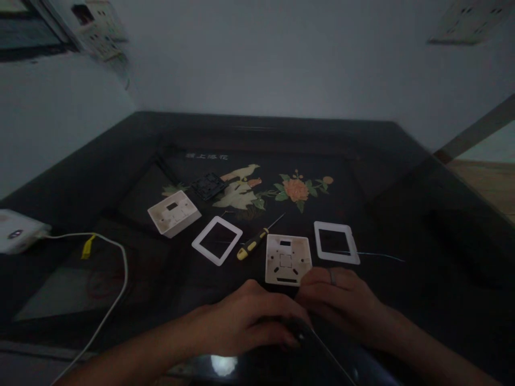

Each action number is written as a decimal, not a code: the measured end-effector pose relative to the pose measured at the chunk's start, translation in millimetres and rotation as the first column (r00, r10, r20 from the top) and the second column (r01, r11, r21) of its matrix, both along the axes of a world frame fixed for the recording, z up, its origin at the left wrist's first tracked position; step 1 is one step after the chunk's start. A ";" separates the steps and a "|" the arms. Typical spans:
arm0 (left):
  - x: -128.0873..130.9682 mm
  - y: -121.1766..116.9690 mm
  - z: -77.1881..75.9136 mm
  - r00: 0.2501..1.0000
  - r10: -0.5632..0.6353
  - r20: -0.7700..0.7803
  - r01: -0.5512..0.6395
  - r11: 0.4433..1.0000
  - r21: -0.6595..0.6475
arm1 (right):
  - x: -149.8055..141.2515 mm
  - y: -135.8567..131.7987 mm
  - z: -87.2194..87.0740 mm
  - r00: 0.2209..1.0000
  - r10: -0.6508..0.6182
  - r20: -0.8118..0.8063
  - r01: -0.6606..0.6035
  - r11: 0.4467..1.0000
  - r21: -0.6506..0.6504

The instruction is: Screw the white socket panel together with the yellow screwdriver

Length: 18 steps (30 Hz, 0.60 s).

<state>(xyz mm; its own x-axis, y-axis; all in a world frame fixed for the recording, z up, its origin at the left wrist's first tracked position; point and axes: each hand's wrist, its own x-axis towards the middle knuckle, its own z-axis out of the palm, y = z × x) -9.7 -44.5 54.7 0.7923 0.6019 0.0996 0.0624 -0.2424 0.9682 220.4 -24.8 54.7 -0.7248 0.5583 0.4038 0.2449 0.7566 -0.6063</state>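
My left hand (261, 316) is closed with its fingers curled around something dark, too dim to make out, near the front of the dark table. My right hand (341, 297), a ring on one finger, is closed close beside it. Its knuckles are at the lower right corner of a white square wall box (285, 260), and what its fingers hold is hidden. A thin pale line, perhaps a wire or a shaft, runs from between the hands toward the bottom edge. Behind the hands lie a yellow-and-black screwdriver (252, 245) and two white square frames, one left (200, 244) and one right (354, 246).
Another white box (173, 213) is tilted at the left, near a black square panel (208, 185). A white device (20, 231) with a cable (123, 257) and yellow tag (87, 246) lies at far left. A wall with socket plates (469, 21) stands behind the table.
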 end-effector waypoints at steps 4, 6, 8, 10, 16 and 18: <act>-2.5 0.7 -4.7 0.973 0.232 0.011 -0.232 0.972 -0.040 | -20.8 49.7 7.1 0.965 -0.157 0.211 0.171 0.984 -0.051; -2.1 2.2 -8.3 0.941 0.336 0.043 -0.331 0.939 -0.095 | -50.1 82.2 7.0 0.946 -0.172 0.275 0.192 0.980 -0.048; -1.1 4.3 -10.6 0.919 0.388 0.069 -0.374 0.914 -0.155 | -87.4 113.4 2.3 0.921 -0.159 0.355 0.188 0.981 -0.050; -0.1 6.4 -11.0 0.914 0.395 0.090 -0.372 0.906 -0.201 | -124.9 139.0 -5.8 0.890 -0.151 0.430 0.188 0.981 -0.045; 2.9 7.3 -6.9 0.923 0.363 0.127 -0.344 0.927 -0.150 | -186.8 172.8 -29.8 0.831 -0.112 0.545 0.156 0.987 -0.035; 4.3 7.0 -6.7 0.924 0.358 0.135 -0.348 0.933 -0.090 | -189.8 175.1 -34.3 0.826 -0.089 0.557 0.131 0.991 -0.036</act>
